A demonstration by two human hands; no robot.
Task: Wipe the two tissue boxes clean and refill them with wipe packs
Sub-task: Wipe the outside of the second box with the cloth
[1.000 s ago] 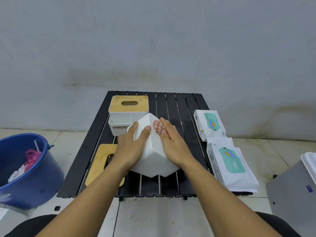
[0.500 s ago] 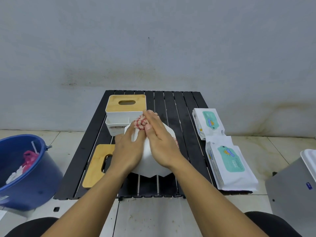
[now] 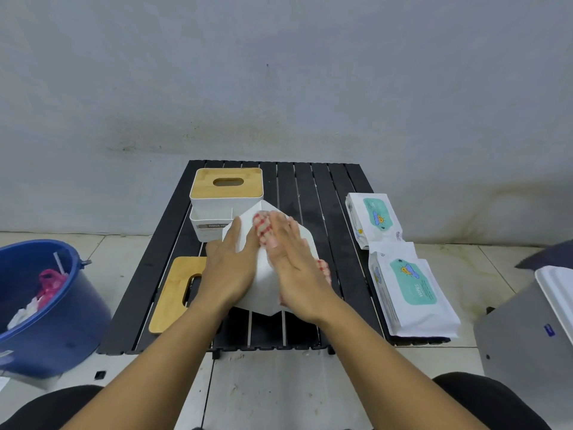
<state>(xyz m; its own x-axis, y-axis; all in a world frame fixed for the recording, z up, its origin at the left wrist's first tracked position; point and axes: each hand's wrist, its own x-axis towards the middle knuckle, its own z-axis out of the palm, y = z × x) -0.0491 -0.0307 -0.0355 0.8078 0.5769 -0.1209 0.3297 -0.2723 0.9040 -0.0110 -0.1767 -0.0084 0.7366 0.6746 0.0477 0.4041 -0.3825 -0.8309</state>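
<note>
Tissue box (image 3: 265,293) under straight left fingers (image 3: 234,234); right fingers (image 3: 279,228) flat on checked cloth (image 3: 262,229) against it.

The left hand (image 3: 231,271) and the right hand (image 3: 294,274) lie side by side on a box (image 3: 263,293) in the middle of the table (image 3: 310,187). A cloth (image 3: 262,228) sits under the right hand, between it and the box. Just behind the left hand stands the other box (image 3: 217,209). A loose lid (image 3: 169,296) lies on the table, left of the left hand. Right of the right hand lies the near wipe pack (image 3: 412,293), with the far wipe pack (image 3: 373,218) behind it. A bucket (image 3: 62,321) stands on the floor, far to the left of the left hand.
</note>
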